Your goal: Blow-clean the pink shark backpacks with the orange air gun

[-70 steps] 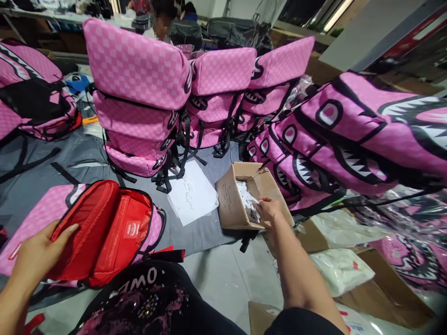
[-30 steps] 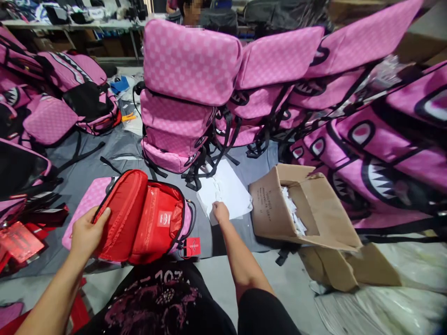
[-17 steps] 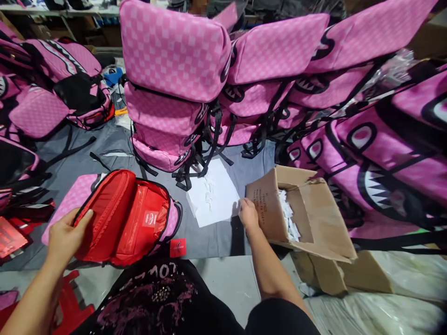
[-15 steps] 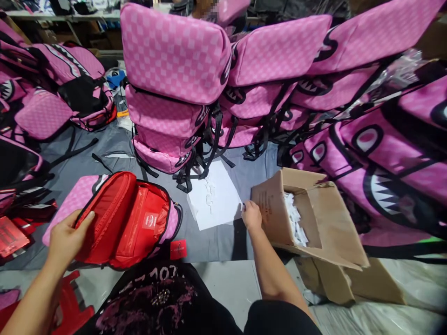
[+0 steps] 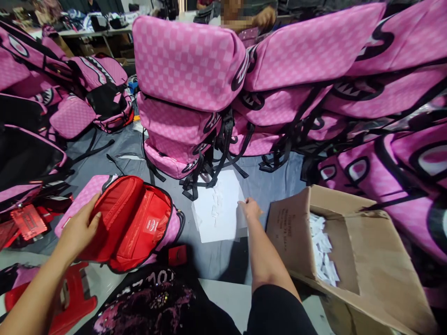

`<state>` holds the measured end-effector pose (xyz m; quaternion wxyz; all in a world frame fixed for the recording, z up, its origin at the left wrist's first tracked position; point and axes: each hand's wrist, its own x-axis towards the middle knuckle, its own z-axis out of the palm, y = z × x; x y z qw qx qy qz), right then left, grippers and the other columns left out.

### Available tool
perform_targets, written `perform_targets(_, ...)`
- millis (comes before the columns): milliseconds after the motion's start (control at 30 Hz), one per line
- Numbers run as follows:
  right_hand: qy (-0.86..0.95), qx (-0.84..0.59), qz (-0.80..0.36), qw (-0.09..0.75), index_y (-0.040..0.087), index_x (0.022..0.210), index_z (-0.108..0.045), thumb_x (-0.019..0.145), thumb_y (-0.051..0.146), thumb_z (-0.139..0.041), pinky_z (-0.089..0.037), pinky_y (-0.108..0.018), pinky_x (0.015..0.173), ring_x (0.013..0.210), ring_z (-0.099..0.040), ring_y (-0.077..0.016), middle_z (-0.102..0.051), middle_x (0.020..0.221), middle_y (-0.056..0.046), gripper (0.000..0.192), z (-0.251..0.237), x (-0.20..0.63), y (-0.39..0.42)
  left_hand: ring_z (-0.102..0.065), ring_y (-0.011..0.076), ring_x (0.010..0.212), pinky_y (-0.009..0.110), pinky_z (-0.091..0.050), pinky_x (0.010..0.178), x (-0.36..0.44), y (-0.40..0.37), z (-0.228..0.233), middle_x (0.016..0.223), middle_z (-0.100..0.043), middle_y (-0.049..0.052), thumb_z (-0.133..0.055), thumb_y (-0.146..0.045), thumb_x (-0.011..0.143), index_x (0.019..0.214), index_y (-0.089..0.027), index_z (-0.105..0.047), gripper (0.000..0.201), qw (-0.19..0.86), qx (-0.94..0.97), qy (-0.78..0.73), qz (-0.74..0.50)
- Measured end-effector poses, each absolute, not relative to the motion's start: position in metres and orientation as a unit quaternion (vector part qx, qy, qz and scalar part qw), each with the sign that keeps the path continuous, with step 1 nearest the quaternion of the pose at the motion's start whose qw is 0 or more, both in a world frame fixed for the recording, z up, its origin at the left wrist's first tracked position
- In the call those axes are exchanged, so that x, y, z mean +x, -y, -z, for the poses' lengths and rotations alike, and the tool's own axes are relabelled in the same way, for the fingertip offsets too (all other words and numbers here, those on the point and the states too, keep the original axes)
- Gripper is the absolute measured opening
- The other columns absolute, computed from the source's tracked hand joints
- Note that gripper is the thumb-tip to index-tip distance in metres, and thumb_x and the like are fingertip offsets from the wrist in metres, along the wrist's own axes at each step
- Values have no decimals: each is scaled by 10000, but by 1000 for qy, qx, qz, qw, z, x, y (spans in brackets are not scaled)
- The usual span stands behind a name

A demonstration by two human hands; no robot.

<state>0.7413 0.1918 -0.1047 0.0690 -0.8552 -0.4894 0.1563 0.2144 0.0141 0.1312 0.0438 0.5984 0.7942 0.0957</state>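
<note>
A pink checkered backpack lies unzipped, its red lining spread wide and a small white label sewn inside. My left hand grips the lifted front panel by its edge, thumb on the red inner side and fingers on the outside. White paper sheets with small white strips on top lie right of the backpack. At their right edge is my right hand, fingers bent and pinching the edge of a sheet. A red tag rests by the backpack's lower right.
An open cardboard box holding many small white slips stands at the right. Stacked pink backpacks line the far side, straps hanging down. More backpacks lie left. Behind the stacks is another person's hand. A red stool stands below.
The view has shifted, so the box and stacks appear farther right. My right hand has moved slightly inward along the paper's right edge. My left hand keeps holding the backpack panel.
</note>
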Motion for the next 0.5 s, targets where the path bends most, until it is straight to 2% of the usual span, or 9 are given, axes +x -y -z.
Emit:
perform_targets(133,535,-837,-105,49,117,1037,-700,949,318,-484,-408,-377,778,838,-663,-264,-718,903,-179,308,102,732,-184,-639,275,1120,376,-477,947,214,-11,-127,1445,-540,91,-362,-422,966,1545,-251,-303,606,50,564,-821,-74)
perform_targets(233,572,-817,-66,36,81,985,-710,978,254,-397,-371,-400,813,841,-660,-278,-703,883,-212,358,101,726,-175,-676,257,979,356,-492,871,214,-10,-128,1348,-621,94,-388,-430,958,1540,-267,-318,608,50,558,-825,-72)
perform_targets(400,623,-780,22,54,63,1268,-587,947,145,-358,-293,-412,861,1021,-565,-298,-613,1199,-257,402,100,724,-164,-632,292,1143,366,-470,951,218,-10,-127,1405,-577,104,-381,-410,954,1518,-216,-374,596,36,579,-808,-103)
perform_targets(500,651,-752,75,70,91,1293,-573,921,116,-370,-263,-394,851,967,-533,-271,-630,1143,-203,425,103,724,-162,-613,291,1189,362,-461,977,218,-8,-126,1427,-558,95,-378,-415,954,1512,-212,-382,594,42,579,-807,-105)
